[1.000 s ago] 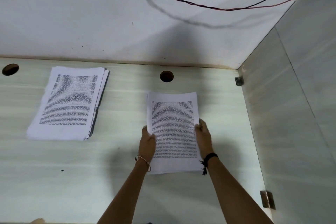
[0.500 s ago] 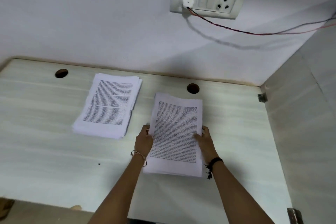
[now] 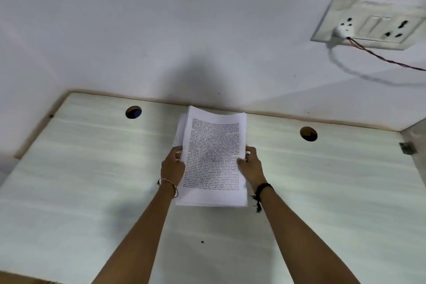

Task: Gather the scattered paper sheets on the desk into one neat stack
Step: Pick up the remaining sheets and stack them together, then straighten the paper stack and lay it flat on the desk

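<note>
Presently: one bundle of white printed paper sheets (image 3: 213, 157), gripped between left hand (image 3: 172, 168) and right hand (image 3: 252, 166) along both long edges, seemingly to square it; apparently raised off pale wood-grain worktop (image 3: 92, 180).

One head-worn wide-angle camera. It sits above the near edge of the pale wood-grain desk top (image 3: 92, 180) and faces forward and down across it to the white painted wall (image 3: 138, 30) behind the desk. Range is close: the printed white paper stack (image 3: 214, 157) over the desk's far middle is at frame centre.
</note>
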Demonstrator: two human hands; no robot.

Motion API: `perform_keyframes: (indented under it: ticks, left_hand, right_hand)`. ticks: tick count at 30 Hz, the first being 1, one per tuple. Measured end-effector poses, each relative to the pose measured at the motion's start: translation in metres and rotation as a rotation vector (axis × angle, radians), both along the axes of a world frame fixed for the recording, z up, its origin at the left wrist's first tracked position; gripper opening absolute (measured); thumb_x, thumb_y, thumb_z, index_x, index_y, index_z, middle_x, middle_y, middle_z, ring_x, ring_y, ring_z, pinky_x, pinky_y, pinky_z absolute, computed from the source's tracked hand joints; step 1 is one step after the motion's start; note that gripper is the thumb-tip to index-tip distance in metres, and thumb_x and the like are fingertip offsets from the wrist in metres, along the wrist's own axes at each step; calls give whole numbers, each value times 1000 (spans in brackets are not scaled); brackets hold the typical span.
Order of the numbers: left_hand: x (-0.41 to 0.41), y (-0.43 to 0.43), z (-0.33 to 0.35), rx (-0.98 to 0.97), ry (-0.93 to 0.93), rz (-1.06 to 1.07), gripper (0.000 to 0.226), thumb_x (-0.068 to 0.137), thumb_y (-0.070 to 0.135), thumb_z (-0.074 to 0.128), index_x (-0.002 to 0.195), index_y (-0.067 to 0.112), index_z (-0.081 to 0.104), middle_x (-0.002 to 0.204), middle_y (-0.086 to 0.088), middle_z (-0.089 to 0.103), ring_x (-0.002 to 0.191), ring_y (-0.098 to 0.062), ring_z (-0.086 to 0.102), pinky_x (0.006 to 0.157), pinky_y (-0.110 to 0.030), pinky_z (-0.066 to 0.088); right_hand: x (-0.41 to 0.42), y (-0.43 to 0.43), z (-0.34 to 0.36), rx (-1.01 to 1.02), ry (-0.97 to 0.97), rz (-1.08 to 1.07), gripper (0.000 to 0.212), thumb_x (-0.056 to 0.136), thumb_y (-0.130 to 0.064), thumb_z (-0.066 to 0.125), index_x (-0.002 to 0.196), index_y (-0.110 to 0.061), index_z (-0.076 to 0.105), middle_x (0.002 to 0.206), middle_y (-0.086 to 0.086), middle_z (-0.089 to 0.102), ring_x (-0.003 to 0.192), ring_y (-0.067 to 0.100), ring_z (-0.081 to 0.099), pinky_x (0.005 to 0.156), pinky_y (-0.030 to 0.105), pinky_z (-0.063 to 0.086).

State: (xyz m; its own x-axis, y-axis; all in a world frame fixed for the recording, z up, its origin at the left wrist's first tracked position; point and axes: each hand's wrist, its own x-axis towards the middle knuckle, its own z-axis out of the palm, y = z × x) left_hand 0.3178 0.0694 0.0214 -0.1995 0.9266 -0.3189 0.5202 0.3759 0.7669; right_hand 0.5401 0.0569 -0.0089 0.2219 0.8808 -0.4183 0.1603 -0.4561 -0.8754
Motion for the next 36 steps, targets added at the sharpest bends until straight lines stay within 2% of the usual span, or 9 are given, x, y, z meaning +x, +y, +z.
perform_keyframes:
  ticks: [3, 6, 15, 19, 22, 24, 28, 33, 36]
  left_hand:
    - [-20, 17, -10, -74, -49, 22, 56, 85, -7, 49, 137, 12, 42, 128, -14, 58, 115, -31, 56, 91, -27, 41]
    - [-32, 29, -26, -195, -90, 53, 61, 84, -4, 54, 141, 12, 37, 133, -16, 53, 119, -31, 52, 95, -29, 41]
    - [-39, 63, -49, -220, 75, 35, 72, 80, 25, 71, 141, 9, 36, 144, -19, 37, 131, -36, 38, 108, -47, 35]
    - [-42, 71, -56, -300, -82, 81, 84, 75, 37, 75, 139, 2, 34, 137, -19, 46, 125, -34, 47, 105, -40, 39]
    - [-44, 77, -59, -400, -293, 78, 100, 47, 60, 81, 124, 2, 56, 124, -13, 61, 112, -28, 59, 103, -37, 44]
    - [-45, 77, -64, -393, -438, 65, 93, 38, 55, 84, 116, 7, 65, 115, -10, 67, 106, -24, 64, 103, -39, 45]
    - [-40, 74, -58, -341, -571, -27, 51, 74, 10, 76, 122, 5, 58, 121, -15, 64, 110, -30, 61, 103, -46, 44]
    - [-35, 69, -42, -255, -652, -163, 48, 83, 4, 66, 129, 6, 53, 124, -15, 62, 114, -31, 60, 102, -49, 44]
    - [-32, 65, -18, -205, -729, -257, 51, 77, 16, 70, 126, 9, 56, 121, -12, 65, 109, -29, 64, 95, -44, 50]
  right_hand:
    - [-17, 13, -8, -39, -84, 94, 56, 94, -8, 53, 145, -13, 31, 134, 10, 52, 112, 23, 56, 94, 34, 49]
    - [-25, 17, -23, -143, -291, 267, 61, 95, -15, 54, 148, -5, 26, 151, 14, 29, 140, 29, 31, 116, 40, 27]
    - [-41, 15, -48, -34, -517, 60, 46, 97, -20, 50, 137, 1, 41, 136, 18, 45, 127, 31, 40, 106, 37, 36]
    - [-50, 21, -57, -28, -495, 50, 41, 100, -23, 45, 129, 5, 44, 131, 21, 46, 120, 32, 42, 100, 36, 39]
    - [-55, 24, -61, -65, -476, 28, 45, 100, -24, 43, 137, 2, 38, 136, 21, 40, 122, 36, 43, 101, 41, 41]
    - [-55, 26, -64, -91, -462, 37, 50, 99, -25, 42, 144, -4, 31, 137, 19, 39, 124, 35, 42, 102, 42, 41]
    - [-49, 23, -70, -11, -497, 85, 57, 93, -31, 47, 145, -12, 35, 127, 15, 47, 118, 30, 43, 99, 40, 42]
    - [-33, 19, -59, 110, -269, 18, 75, 85, -45, 67, 148, -23, 32, 137, -2, 43, 126, 14, 41, 104, 33, 39]
    - [-21, 22, -33, 24, 238, -153, 84, 81, -38, 74, 149, -24, 26, 139, -1, 52, 119, 14, 57, 102, 35, 45]
